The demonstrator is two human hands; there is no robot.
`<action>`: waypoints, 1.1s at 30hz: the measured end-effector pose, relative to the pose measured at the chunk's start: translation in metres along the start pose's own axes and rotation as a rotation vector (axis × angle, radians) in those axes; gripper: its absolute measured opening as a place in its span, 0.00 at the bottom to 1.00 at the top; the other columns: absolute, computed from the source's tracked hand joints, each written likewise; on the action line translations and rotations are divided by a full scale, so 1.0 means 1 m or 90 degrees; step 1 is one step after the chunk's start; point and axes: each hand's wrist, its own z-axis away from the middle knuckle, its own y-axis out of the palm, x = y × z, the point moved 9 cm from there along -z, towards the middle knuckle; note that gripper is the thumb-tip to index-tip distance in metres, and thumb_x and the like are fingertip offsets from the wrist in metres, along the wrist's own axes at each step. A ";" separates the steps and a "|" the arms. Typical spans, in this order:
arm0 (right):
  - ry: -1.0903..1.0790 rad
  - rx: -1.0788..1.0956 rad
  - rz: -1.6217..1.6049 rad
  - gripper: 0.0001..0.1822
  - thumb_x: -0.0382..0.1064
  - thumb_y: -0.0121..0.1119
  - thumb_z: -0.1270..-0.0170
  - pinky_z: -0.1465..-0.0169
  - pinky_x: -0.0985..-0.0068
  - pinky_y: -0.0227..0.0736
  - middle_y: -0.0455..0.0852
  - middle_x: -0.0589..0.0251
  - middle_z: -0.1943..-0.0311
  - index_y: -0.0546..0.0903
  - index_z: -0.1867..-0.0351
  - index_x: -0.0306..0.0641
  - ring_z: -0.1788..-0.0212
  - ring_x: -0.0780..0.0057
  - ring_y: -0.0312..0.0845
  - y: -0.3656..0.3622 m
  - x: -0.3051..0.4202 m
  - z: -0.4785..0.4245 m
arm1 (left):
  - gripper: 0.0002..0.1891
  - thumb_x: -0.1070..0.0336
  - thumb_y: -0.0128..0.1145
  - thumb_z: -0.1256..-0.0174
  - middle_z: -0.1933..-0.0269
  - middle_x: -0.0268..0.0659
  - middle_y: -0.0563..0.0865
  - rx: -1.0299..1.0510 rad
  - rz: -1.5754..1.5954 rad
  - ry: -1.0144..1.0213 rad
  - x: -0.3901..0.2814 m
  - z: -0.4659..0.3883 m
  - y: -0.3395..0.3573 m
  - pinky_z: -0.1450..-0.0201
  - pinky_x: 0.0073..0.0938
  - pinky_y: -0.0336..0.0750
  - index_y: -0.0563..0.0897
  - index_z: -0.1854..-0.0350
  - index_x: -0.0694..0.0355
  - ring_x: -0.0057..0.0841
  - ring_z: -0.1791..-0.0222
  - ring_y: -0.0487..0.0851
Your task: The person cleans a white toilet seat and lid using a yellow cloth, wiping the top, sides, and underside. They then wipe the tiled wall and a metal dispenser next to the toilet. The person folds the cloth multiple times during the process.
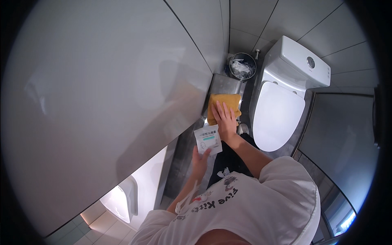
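My left hand [201,157] holds a white sealed packet [209,139] by its lower edge, thumb on the front. Printed on it are writing, a green band and a line drawing that looks like a toilet seat. My right hand [226,121] lies flat on a folded mustard-yellow cloth [231,98], fingers spread, just beyond the packet. Under the cloth is a low metal box or ledge [226,83], set along the partition wall. What the cloth covers is hidden.
To the right stands a white toilet [278,116] with its lid down. A lined waste bin [242,65] holding crumpled tissue sits past the metal box. A smooth partition [107,92] fills the left side. Through a gap at lower left a white urinal [119,200] shows.
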 end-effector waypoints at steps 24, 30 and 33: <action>0.358 0.534 -0.832 0.13 0.45 0.55 0.33 0.65 0.70 0.80 0.89 0.60 0.67 0.84 0.60 0.38 0.70 0.71 0.86 0.088 -0.159 -0.176 | 0.18 0.68 0.62 0.31 0.50 0.40 0.84 -0.037 -0.071 -0.011 0.023 0.004 -0.012 0.44 0.25 0.73 0.73 0.44 0.66 0.23 0.50 0.81; 0.382 0.484 -1.034 0.15 0.49 0.56 0.30 0.63 0.71 0.82 0.89 0.62 0.63 0.83 0.57 0.39 0.67 0.71 0.86 0.171 -0.211 -0.172 | 0.17 0.68 0.62 0.32 0.51 0.39 0.84 -0.019 -0.093 -0.020 0.026 0.001 -0.012 0.46 0.24 0.73 0.73 0.45 0.66 0.23 0.51 0.81; 0.358 0.488 -1.182 0.18 0.51 0.55 0.29 0.59 0.69 0.83 0.89 0.62 0.61 0.84 0.55 0.39 0.64 0.71 0.87 0.172 -0.200 -0.162 | 0.17 0.69 0.61 0.32 0.51 0.40 0.84 -0.028 -0.091 -0.033 0.037 0.004 -0.017 0.47 0.24 0.74 0.74 0.45 0.66 0.23 0.51 0.81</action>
